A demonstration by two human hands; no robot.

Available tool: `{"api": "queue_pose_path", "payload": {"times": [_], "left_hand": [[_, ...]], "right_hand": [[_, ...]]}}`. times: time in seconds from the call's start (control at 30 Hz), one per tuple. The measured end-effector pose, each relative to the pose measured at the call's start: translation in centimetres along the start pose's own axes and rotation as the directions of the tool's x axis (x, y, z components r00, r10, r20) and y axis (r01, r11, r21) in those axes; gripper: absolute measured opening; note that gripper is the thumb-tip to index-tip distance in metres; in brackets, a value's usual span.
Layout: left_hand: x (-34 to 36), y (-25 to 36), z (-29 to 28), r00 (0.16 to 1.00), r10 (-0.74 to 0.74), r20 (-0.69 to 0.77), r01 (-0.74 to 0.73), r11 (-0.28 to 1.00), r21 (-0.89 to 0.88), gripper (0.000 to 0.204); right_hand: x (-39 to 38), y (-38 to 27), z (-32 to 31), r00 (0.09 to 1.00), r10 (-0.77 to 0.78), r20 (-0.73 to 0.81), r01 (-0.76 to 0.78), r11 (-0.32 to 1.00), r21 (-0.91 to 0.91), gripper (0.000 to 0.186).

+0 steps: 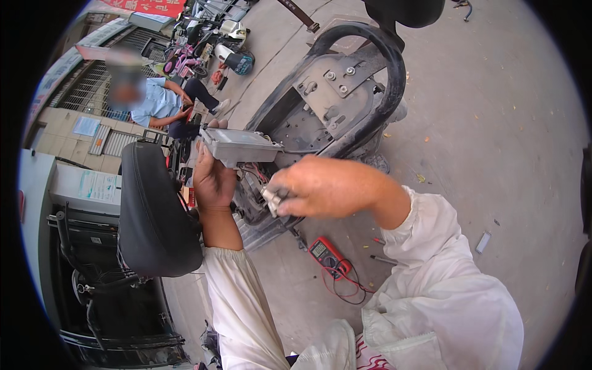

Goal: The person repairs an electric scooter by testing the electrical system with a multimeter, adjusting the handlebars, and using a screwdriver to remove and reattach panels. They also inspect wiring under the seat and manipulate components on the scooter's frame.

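My left hand [214,182] grips a silver-grey controller box [240,145] by its near left end, tilted beside the scooter's open body. Wires [254,171] run below the box into the frame. Just right of them, my right hand [330,188] is closed on a white plug connector [270,201], pinched between thumb and fingers. The scooter frame [320,98], with a black tubular rail [399,74] around its rear, lies past both hands. Part of the wiring is hidden behind my right hand.
A black seat [157,209] stands close to my left forearm. On the ground are a red multimeter [328,256] with its leads and a small whitish strip [483,242]. A person in a light blue shirt [155,102] sits at the far left, near parked scooters [206,46].
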State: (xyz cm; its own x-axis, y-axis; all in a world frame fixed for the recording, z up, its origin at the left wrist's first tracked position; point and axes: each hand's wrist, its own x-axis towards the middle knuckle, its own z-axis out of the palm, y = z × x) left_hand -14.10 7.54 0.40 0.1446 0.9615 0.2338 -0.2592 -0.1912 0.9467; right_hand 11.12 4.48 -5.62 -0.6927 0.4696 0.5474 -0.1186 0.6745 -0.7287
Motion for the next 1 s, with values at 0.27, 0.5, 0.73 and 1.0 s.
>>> {"api": "queue_pose_path", "payload": {"times": [0.27,0.5,0.73,1.0], "left_hand": [[-0.2,0.1,0.7,0.998,-0.01,0.062,0.01,1.0,0.004,0.055],[0.2,-1.0,1.4,0.999,-0.02,0.042,0.017,0.998,0.063,0.046],[-1.2,-0.8,1.8,1.0,0.001,0.012,-0.002,0.997,0.071,0.047],[-1.4,-2.5,-1.9,0.987,0.158,0.002,-0.144,0.9,-0.411,0.058]], "right_hand": [[0.6,-2.3,3.7,0.975,-0.035,0.221,0.04,0.999,-0.018,0.047],[-0.1,-2.6,2.7,0.971,0.064,0.23,-0.041,0.994,-0.105,0.053],[-3.0,-3.4,2.3,0.998,0.015,0.066,-0.009,0.996,-0.087,0.045],[-9.4,3.1,0.2,0.718,0.69,-0.092,-0.617,0.692,0.374,0.023]]}}
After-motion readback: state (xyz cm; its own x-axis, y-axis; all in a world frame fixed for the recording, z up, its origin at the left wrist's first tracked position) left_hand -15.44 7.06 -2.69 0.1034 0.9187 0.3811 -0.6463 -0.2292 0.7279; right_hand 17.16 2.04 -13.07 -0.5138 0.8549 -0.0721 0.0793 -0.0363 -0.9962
